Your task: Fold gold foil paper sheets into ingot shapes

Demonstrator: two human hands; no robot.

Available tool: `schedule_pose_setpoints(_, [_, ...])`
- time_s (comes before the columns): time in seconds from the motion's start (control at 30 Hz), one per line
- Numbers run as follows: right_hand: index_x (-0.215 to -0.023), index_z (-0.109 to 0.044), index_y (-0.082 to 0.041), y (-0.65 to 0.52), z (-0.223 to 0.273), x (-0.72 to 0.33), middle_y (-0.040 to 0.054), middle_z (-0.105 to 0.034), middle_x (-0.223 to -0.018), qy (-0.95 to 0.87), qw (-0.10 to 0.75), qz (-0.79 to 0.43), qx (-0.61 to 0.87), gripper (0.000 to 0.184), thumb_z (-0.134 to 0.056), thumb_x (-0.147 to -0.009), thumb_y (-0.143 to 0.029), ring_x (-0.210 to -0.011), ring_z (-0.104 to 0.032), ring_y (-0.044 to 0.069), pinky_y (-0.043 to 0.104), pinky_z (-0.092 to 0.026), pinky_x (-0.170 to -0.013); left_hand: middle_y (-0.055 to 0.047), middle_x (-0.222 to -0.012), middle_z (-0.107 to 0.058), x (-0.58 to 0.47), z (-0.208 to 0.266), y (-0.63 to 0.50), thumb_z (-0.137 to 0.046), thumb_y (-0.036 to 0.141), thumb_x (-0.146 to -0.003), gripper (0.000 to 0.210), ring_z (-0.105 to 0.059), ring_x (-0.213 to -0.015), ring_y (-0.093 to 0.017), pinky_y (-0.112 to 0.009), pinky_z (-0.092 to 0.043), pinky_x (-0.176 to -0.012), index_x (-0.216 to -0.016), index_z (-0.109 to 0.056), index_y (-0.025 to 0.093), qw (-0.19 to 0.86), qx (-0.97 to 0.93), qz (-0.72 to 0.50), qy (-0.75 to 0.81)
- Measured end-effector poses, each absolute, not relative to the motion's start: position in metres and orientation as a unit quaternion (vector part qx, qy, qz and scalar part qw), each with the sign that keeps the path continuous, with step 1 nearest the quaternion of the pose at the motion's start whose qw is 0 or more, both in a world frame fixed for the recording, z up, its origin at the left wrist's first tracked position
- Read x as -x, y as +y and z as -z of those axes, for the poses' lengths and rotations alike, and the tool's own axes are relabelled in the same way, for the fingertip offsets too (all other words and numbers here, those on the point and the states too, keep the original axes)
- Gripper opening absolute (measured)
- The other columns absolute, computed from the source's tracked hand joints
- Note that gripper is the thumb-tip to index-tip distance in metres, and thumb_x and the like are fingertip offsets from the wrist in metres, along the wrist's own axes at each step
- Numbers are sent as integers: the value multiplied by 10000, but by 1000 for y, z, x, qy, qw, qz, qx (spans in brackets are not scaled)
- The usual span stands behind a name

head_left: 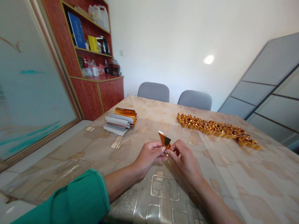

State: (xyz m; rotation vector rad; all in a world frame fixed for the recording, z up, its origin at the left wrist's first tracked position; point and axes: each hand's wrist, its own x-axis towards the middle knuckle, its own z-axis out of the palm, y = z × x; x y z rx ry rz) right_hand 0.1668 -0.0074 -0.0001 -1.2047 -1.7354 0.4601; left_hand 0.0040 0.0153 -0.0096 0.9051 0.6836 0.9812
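green cloth sleeve (79, 197) nearest; left hand (149, 155) and right hand (187, 158), fingers closed, pinch one folded gold-foil piece (164, 140) over patterned beige tabletop (156, 119); gold-foil row (215, 129), right, looks finished; stacked gold-and-white sheets (119, 122), left, look unused.

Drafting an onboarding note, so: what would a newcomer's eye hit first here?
Probably the shiny gold piece near the middle of the view, held between the left hand and the right hand. Next, the long band of folded gold pieces on the right of the table, and the bright green sleeve at lower left.
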Motion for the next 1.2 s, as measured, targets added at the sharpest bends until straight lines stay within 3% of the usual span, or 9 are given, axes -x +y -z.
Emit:
schedule_pose_setpoints(0.13, [-683,-581,-216,-6,3,-168,2,-531,-707,-698,477,-222,486,221,-672,-859,-313,-652,-471,173,293,-350,-591,-60,-795,-700,-5,10,15,-883,353,-636,358,-646,-696,-129,-261,-558,-703,-820,-715,96,744,-390,-442,315])
schedule_pose_setpoints(0.33, [-835,-546,-228,-5,9,-167,-6,-567,-783,-681,487,-302,456,215,-624,-890,-421,-721,-551,177,292,-439,-635,-30,-775,-685,-5,7,16,-891,355,-627,356,-657,-709,-120,-261,-569,-736,-798,-689,117,754,-360,-450,316])
schedule_pose_setpoints(0.57, [-725,-535,-221,-1,15,-169,-34,-512,-684,-672,487,-303,469,242,-725,-811,-343,-634,-456,151,273,-361,-581,-57,-757,-695,-5,12,14,-880,307,-655,315,-654,-667,-121,-259,-569,-692,-779,-688,91,773,-358,-413,321])
schedule_pose_setpoints(0.8, [-710,-609,-214,-1,14,-171,-15,-569,-663,-676,469,-331,461,187,-749,-777,-318,-632,-498,162,284,-400,-581,-41,-718,-683,-6,13,16,-885,285,-650,299,-653,-654,-122,-274,-575,-705,-745,-672,96,774,-356,-408,328])
schedule_pose_setpoints(1.03, [-876,-588,-239,-3,4,-173,3,-585,-775,-633,514,-356,456,253,-597,-892,-491,-695,-550,176,291,-454,-619,-58,-829,-726,-6,8,16,-878,289,-663,288,-693,-787,-159,-292,-562,-795,-815,-701,120,773,-328,-440,317])
schedule_pose_setpoints(1.2, [-800,-589,-231,-6,0,-173,1,-562,-726,-617,518,-357,474,314,-601,-885,-534,-664,-521,177,291,-436,-601,-35,-853,-720,-5,7,16,-890,252,-640,261,-658,-787,-133,-283,-540,-812,-795,-718,133,779,-294,-467,297])
